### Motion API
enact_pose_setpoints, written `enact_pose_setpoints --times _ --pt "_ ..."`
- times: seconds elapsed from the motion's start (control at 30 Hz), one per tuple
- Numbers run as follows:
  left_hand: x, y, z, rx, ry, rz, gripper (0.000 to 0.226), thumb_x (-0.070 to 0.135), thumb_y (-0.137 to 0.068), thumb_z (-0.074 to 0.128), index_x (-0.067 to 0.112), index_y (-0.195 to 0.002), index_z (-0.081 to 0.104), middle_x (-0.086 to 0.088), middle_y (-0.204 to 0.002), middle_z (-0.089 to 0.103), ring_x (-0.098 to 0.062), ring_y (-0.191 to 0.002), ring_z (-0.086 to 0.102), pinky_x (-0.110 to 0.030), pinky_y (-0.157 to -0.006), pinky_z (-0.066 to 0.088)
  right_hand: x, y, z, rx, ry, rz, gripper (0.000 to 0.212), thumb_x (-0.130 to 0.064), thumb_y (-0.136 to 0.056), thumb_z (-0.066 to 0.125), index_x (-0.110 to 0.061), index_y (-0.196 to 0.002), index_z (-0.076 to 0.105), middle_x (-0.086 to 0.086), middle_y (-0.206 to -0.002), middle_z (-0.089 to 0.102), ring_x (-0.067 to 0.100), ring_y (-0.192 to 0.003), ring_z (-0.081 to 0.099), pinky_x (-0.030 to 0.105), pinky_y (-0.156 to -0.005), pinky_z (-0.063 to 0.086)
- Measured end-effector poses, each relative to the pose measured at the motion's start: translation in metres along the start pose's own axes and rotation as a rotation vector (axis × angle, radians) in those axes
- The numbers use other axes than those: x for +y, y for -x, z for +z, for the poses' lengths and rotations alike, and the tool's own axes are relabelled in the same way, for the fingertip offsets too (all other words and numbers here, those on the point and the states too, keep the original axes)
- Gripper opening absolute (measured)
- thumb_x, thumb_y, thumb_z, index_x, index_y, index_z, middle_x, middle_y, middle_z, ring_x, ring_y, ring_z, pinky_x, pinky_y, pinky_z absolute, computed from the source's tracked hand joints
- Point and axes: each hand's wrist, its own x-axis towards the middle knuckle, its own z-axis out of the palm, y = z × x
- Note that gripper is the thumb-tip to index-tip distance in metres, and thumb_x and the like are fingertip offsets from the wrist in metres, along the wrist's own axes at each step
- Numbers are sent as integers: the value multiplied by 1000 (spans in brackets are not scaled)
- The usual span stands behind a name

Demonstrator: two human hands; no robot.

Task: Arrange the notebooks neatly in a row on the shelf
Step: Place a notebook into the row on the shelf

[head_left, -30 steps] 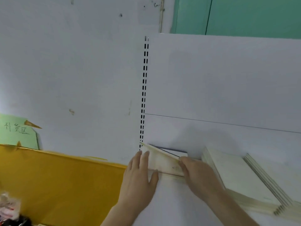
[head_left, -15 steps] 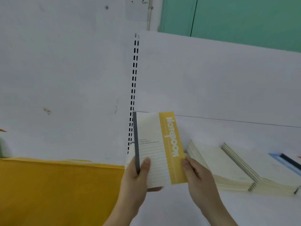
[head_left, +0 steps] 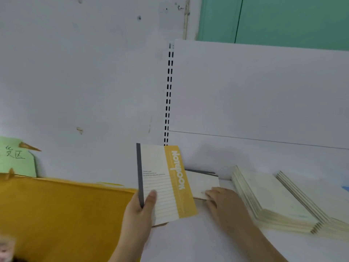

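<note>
Half a second back both my hands were on the cream-and-yellow paper notebook with the grey spine (head_left: 162, 182); now only my left hand (head_left: 138, 214) holds it upright, thumb pinched over the cover near the spine, fingers behind, just in front of the shelf's left end. My right hand (head_left: 224, 203) has let go and dropped to the small pile of cream notebooks with dark spines (head_left: 204, 183) lying flat behind the lifted one. Its fingertips rest on the pile's near edge; whether they grip it or only touch it I cannot tell. I judge this to mean one notebook is up and ready to stand, and I am reaching for the next, so the row is barely begun.

To the right, two fanned stacks of cream notebooks (head_left: 272, 199) lie flat and are yet to be stood up. The white shelf board (head_left: 188, 241) is smooth, backed by a white panel (head_left: 264, 91) with a slotted upright (head_left: 168, 95). A yellow sheet (head_left: 66, 214) and a green paper label (head_left: 16, 159) sit to the left, with green doors (head_left: 283, 17) above.
</note>
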Motion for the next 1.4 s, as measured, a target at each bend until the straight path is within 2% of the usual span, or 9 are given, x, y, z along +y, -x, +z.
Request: enact_pose_setpoints --times 0.1,0.3,0.47,0.57,0.73,0.93,1.07,1.23,1.4 --pt "-3 1 0 35 -22 2 14 31 -99 56 30 -109 66 10 -94 77 -14 -85 74 -46 -72 62 0 -2 -12 15 82 -41 29 -45 -90 43 -29 -88 67 -9 -84 66 15 -82 65 31 -72 44" --pt "-3 4 5 31 -45 -12 10 29 -99 56 33 -102 64 18 -86 76 -5 -77 73 -29 -57 60 -6 -4 -35 -101 70 15 27 -38 -95 40 -22 -92 62 -4 -92 64 16 -89 59 32 -65 40" --pt "-1 4 2 33 -100 17 9 33 -98 56 35 -102 64 24 -90 74 -2 -82 72 -28 -67 61 -11 -7 -45 14 217 31 17 -24 -96 43 -23 -101 59 1 -95 68 24 -84 66 34 -64 44" --pt "0 4 -3 54 -100 28 11 35 -98 56 35 -104 65 24 -94 74 -3 -89 71 -32 -79 60 -4 -5 -55 273 75 117 4 -18 -84 67 -20 -85 64 1 -71 66 30 -59 64 35 -48 47" --pt "3 2 -4 85 -103 55 10 37 -98 55 38 -104 63 28 -96 72 -2 -92 69 -31 -80 58 -8 10 -96 594 -178 229 14 -24 -95 54 -19 -86 64 -4 -63 61 24 -53 57 30 -48 41" --pt "18 14 13 6 -42 52 16 43 -99 48 40 -105 62 29 -99 71 12 -95 63 -19 -83 47 -37 32 -101 541 -857 498 21 -26 -93 61 -26 -73 67 -8 -66 68 17 -69 65 39 -66 53" --pt "35 30 31 -109 62 38 19 47 -100 39 45 -100 58 40 -89 67 26 -85 57 -4 -75 42 -58 48 -80 457 -827 588 24 -30 -91 62 -35 -68 64 -14 -67 68 10 -76 65 33 -70 47" --pt "30 33 39 -216 33 71 19 36 -96 56 33 -112 65 20 -97 74 1 -92 69 -27 -81 56 -68 63 -79 418 -847 570 26 -31 -93 60 -43 -70 62 -33 -72 65 -13 -75 59 19 -65 43" --pt "20 40 56 -433 205 -176 20 27 -97 57 37 -113 64 1 -95 76 -31 -81 74 -53 -65 60 -58 87 -85 463 -962 682 23 -27 -96 55 -46 -92 68 -19 -84 71 2 -76 65 36 -65 58"
